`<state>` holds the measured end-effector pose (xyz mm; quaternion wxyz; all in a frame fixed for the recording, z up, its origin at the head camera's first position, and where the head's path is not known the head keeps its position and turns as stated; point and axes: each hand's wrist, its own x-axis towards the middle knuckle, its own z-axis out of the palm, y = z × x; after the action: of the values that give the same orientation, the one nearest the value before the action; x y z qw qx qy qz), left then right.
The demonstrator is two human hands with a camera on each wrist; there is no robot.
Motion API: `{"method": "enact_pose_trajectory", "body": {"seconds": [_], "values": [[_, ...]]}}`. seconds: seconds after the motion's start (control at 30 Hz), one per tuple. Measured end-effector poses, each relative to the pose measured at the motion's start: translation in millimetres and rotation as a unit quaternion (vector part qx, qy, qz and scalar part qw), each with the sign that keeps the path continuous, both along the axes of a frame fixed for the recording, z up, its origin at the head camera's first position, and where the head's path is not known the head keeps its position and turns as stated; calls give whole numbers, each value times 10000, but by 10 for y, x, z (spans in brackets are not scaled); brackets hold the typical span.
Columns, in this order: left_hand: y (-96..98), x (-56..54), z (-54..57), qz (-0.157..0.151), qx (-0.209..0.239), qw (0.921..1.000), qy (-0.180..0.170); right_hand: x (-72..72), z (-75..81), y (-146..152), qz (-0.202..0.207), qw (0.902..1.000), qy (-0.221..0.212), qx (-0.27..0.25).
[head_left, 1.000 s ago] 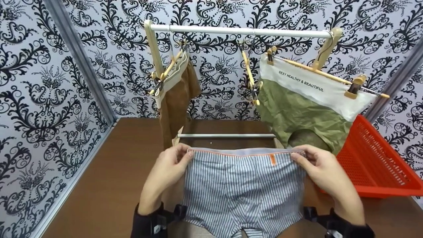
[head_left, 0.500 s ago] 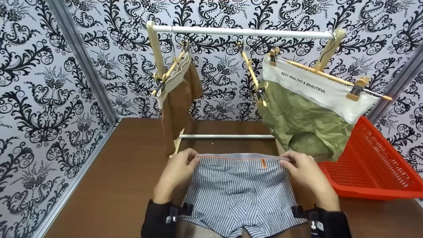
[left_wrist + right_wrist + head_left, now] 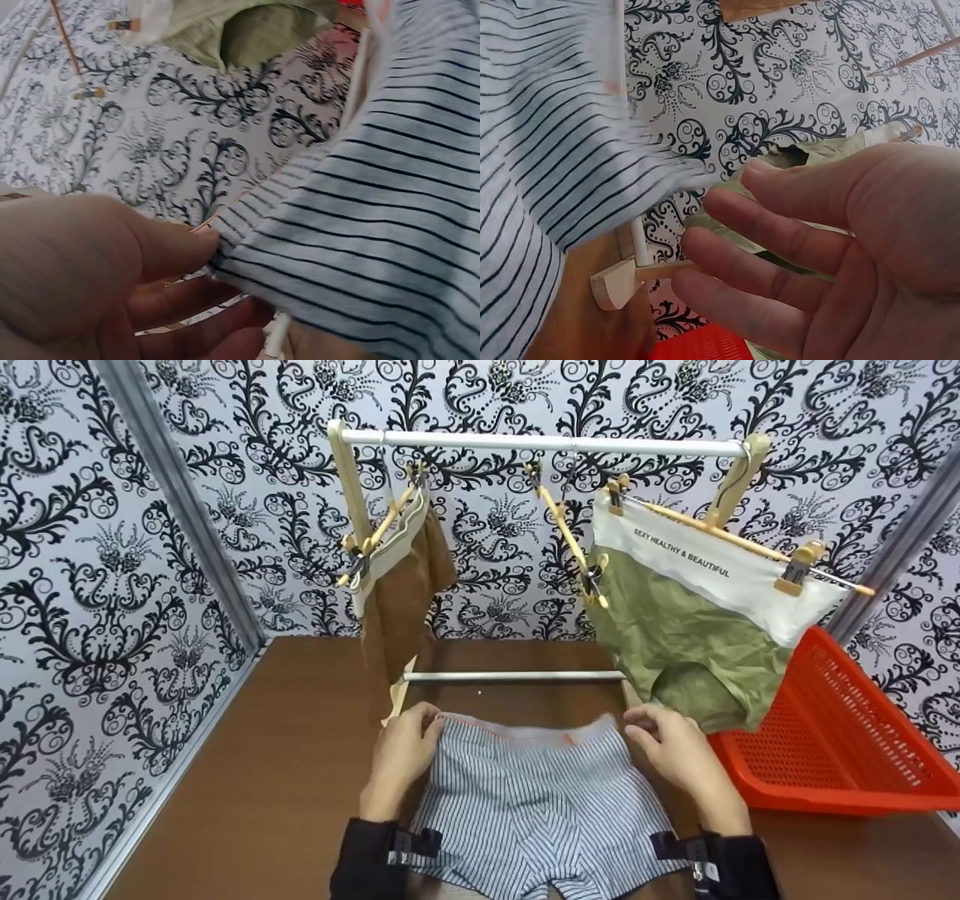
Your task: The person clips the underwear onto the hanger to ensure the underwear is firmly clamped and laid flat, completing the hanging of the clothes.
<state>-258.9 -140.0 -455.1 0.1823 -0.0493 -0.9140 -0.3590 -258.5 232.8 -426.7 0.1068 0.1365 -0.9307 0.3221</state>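
A pair of grey-and-black striped boxer briefs [image 3: 525, 795] with an orange tab hangs spread out over the brown table. My left hand [image 3: 403, 750] pinches the left corner of the waistband between thumb and forefinger, as the left wrist view confirms on the striped cloth [image 3: 352, 217]. By the waistband's right corner is my right hand [image 3: 675, 746], its fingers off the cloth. In the right wrist view the fingers [image 3: 742, 262] are loosely bent with nothing between them, and a gap separates them from the blurred edge of the briefs [image 3: 577, 172].
A wooden rack with a white rail [image 3: 540, 441] stands ahead. Brown underwear [image 3: 405, 592] hangs at left, green-and-white underwear [image 3: 690, 615] at right, both clipped on hangers. Between them hangs a bare clip hanger [image 3: 562, 525]. A red plastic basket [image 3: 832, 791] sits at right.
Both hands have come closer together, so the waistband has gone from stretched to slack. My right hand has let go of its corner; my left hand keeps its pinch.
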Motion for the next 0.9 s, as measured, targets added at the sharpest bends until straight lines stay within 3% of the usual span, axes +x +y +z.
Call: {"method": "enact_pose_trajectory", "body": {"seconds": [0.17, 0.27, 0.37, 0.5, 0.63, 0.77, 0.9], "values": [[32, 57, 21, 45, -523, 9985, -165, 14, -24, -17, 407, 9988, -258, 117], [104, 124, 113, -191, -799, 9965, -123, 12, -37, -37, 796, 9953, -423, 359], [227, 209, 203, -628, -1140, 9913, -199, 3, -52, -68, 1380, 9859, -647, 697], [428, 305, 237, -1204, -1761, 9744, -708, -3, -84, -130, 2074, 9665, -1065, 1072], [595, 332, 171, -1424, -2236, 9511, -1585, 9, -151, -187, 2312, 9532, -1502, 1241], [652, 335, 65, -1547, -2489, 9248, -2427, 27, -226, -221, 2301, 9419, -2082, 1287], [625, 281, -49, -1718, -2458, 9165, -2648, 48, -273, -245, 2045, 9383, -2500, 1232]]}}
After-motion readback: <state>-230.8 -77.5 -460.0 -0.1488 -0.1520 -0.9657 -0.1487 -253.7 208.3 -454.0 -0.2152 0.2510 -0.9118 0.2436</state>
